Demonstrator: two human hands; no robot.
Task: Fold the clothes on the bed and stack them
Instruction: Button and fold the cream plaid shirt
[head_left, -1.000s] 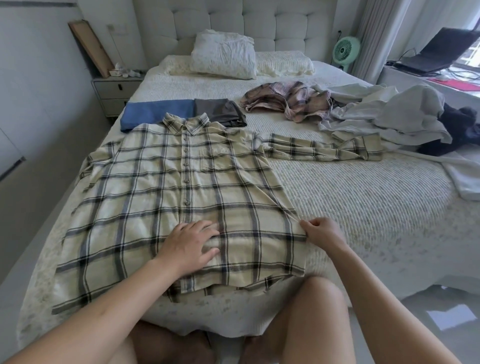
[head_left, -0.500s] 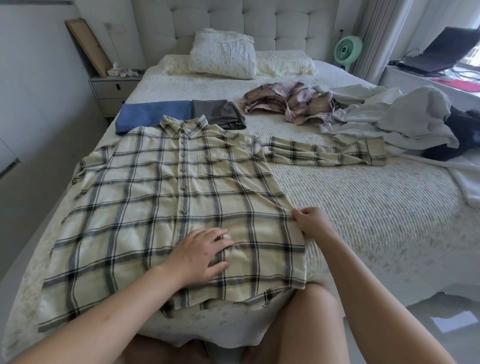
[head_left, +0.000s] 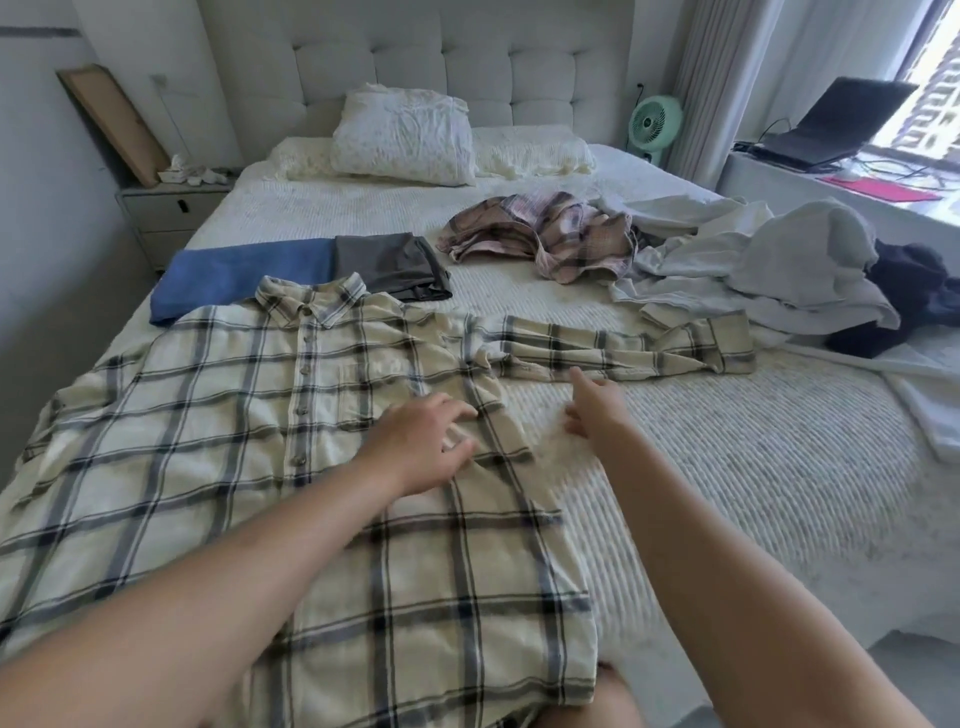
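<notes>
Plaid shirt (head_left: 249, 467) lies flat, front up and buttoned, on the near-left part of the bed (head_left: 753, 467), collar toward the headboard, hem toward the person. Its outstretched sleeve (head_left: 623, 348) runs straight out to the right, long axis across the bed, cuff end just short of the unfolded grey-white heap (head_left: 769, 270).

Left hand (head_left: 421, 441) rests on the shirt's chest near its right side seam, fingers spread and slack, gripping nothing. Right hand (head_left: 592, 410) hovers over bare bedspread just beside that seam, fingers extended and empty, pointing up toward the sleeve (blurred, so contact with the bedspread cannot be told).

Judgement: sleeve lies ahead of and slightly right of the right hand, which is the nearer one; likely next is folding the sleeve back across the body.

Room: open bedspread to the right of the shirt. Folded blue piece (head_left: 239, 275) and dark grey piece (head_left: 389, 265) sit just beyond the collar; pink plaid garment (head_left: 545, 234) farther back.
</notes>
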